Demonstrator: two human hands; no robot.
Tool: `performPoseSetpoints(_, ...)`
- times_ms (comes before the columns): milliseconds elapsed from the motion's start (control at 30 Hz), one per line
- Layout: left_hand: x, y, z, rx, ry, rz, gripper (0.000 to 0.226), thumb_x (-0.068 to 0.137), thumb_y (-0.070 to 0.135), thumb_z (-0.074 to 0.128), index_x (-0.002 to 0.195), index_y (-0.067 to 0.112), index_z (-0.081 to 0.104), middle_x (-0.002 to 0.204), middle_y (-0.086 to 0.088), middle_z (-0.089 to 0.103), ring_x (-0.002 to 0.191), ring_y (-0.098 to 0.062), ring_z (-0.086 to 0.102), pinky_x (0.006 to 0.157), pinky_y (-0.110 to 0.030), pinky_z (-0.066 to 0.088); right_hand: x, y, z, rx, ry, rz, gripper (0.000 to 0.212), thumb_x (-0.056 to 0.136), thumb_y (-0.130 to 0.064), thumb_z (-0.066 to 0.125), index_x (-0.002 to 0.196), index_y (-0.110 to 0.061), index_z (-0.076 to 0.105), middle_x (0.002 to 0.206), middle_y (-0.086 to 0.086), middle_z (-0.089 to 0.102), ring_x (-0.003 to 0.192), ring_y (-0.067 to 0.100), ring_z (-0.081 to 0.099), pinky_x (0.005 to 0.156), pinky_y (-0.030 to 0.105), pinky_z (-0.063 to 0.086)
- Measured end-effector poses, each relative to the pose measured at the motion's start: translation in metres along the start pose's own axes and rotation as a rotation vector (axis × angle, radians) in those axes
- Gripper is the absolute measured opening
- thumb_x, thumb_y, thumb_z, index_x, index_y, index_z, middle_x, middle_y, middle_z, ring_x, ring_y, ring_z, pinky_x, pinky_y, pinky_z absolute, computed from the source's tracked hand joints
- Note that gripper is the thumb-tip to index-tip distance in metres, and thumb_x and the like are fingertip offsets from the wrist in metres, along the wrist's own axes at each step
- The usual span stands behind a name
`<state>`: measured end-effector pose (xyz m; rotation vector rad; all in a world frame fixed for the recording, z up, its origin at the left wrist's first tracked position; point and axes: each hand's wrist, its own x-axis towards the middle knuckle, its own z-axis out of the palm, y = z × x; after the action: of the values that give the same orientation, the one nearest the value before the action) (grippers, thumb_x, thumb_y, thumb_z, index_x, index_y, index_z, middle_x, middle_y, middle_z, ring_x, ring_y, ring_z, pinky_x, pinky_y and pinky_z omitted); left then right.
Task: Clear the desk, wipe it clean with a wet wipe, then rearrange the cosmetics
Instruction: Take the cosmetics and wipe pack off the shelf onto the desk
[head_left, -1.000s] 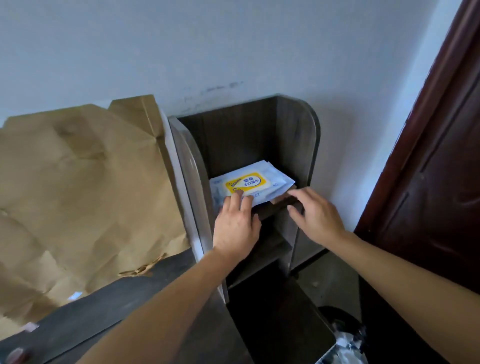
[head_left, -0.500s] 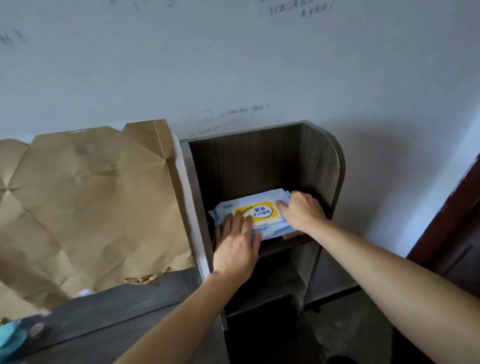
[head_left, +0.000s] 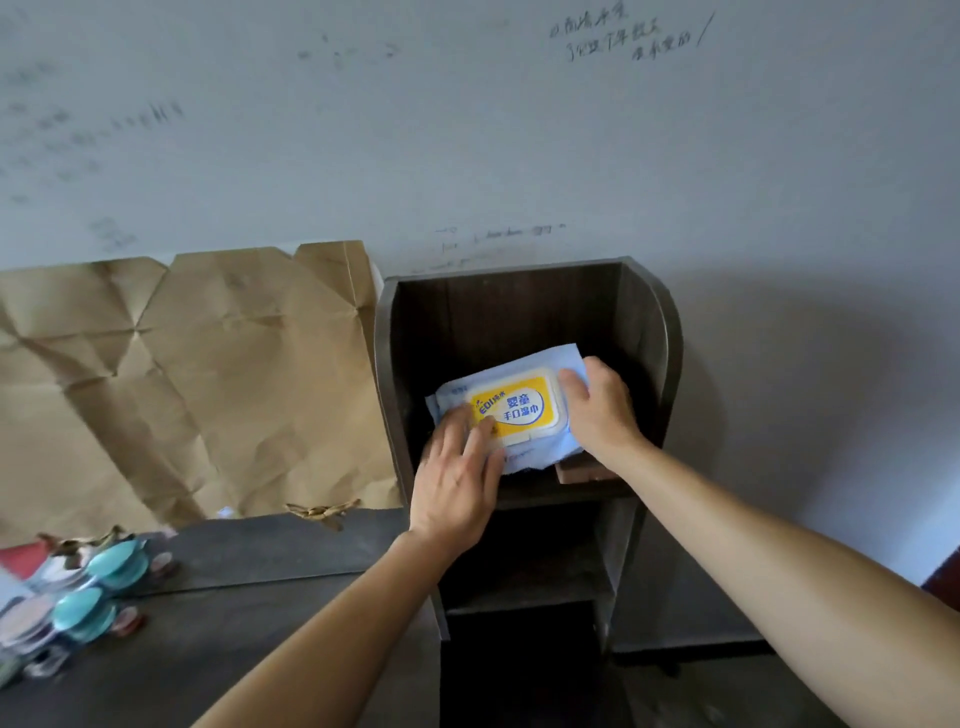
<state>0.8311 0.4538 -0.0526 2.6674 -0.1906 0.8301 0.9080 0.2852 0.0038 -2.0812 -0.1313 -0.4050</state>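
Note:
A blue and white wet wipe pack (head_left: 511, 408) with a yellow lid label lies on the top shelf of a dark wooden side shelf unit (head_left: 647, 332). My left hand (head_left: 457, 480) rests on the pack's near left corner, fingers spread over it. My right hand (head_left: 600, 408) grips the pack's right end. Cosmetics (head_left: 78, 592), among them teal-lidded jars and small round compacts, cluster at the left end of the dark desk (head_left: 249, 623).
Crumpled brown paper (head_left: 182, 374) covers the wall behind the desk. A white wall with pencil scribbles rises above. Lower compartments of the shelf unit are dark. A small brown block (head_left: 579, 470) sits on the shelf under the pack's right end.
The view has tilted up and left, bringing the cosmetics into sight. My right hand went from the shelf edge onto the pack's right end; the pack now sits slightly raised and turned.

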Motion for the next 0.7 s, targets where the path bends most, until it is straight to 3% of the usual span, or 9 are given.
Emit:
performPoseSetpoints(100,-0.003,0.01,-0.012,-0.074,0.078,-0.087,0.048,0.096,0.038,0.034,0.13,0.007,0.048,0.139,-0.023,0.041,0.124,-0.039,0.043,0.101,-0.043,0.04,-0.001,-0.004,-0.019,0.124,-0.002,-0.063,0.034,0.096,-0.026,0.047,0.071,-0.004,0.041,0.066,0.003,0.046,0.064,0.016,0.044,0.059,0.036,0.036)
performPoseSetpoints(167,-0.006,0.022,-0.025,-0.203,0.125,-0.177,0.052,0.096,0.043,0.033,0.138,0.012,0.039,0.148,-0.017,0.031,0.133,-0.032,0.034,0.105,-0.038,0.035,-0.006,-0.006,-0.031,0.239,-0.044,-0.052,0.036,0.097,-0.024,0.047,0.076,0.004,0.044,0.068,0.008,0.048,0.062,0.013,0.047,0.056,0.032,0.037)
performPoseSetpoints(267,-0.019,0.039,-0.042,-0.368,0.2,-0.31,0.052,0.098,0.038,0.041,0.144,0.017,0.03,0.15,-0.006,0.028,0.133,-0.016,0.032,0.097,-0.014,0.027,-0.02,-0.007,-0.042,0.374,-0.121,-0.01,0.035,0.097,-0.024,0.048,0.077,0.004,0.048,0.065,0.005,0.051,0.055,0.006,0.05,0.051,0.022,0.037)
performPoseSetpoints(367,-0.048,0.048,-0.051,-0.471,0.258,-0.366,0.053,0.096,0.036,0.047,0.142,0.017,0.031,0.147,0.0,0.034,0.132,-0.006,0.033,0.093,0.004,0.019,-0.041,-0.003,-0.04,0.463,-0.205,0.042,0.032,0.097,-0.024,0.05,0.075,-0.001,0.051,0.061,-0.003,0.056,0.056,0.004,0.054,0.052,0.021,0.04)
performPoseSetpoints(533,-0.12,0.033,-0.04,-0.501,0.224,-0.48,0.044,0.093,0.024,0.056,0.134,0.021,0.041,0.142,0.006,0.034,0.119,0.025,0.027,0.09,0.006,0.02,-0.09,0.019,-0.013,0.499,-0.36,0.074,0.037,0.097,-0.023,0.05,0.085,0.011,0.05,0.075,0.017,0.057,0.068,0.018,0.057,0.059,0.029,0.042)
performPoseSetpoints(600,-0.149,0.018,-0.033,-0.462,0.174,-0.535,0.038,0.093,0.024,0.057,0.129,0.02,0.047,0.143,0.003,0.032,0.118,0.025,0.026,0.089,0.007,0.02,-0.114,0.025,0.007,0.448,-0.408,0.065,0.035,0.097,-0.021,0.051,0.077,0.007,0.048,0.067,0.009,0.054,0.061,0.012,0.051,0.055,0.023,0.039)
performPoseSetpoints(700,-0.189,-0.008,-0.03,-0.404,0.125,-0.633,0.033,0.092,0.024,0.057,0.124,0.016,0.053,0.14,0.003,0.035,0.121,0.005,0.036,0.089,0.006,0.021,-0.145,0.034,0.045,0.33,-0.489,0.072,0.035,0.096,-0.021,0.052,0.072,0.004,0.043,0.063,0.006,0.049,0.058,0.011,0.045,0.052,0.026,0.036)
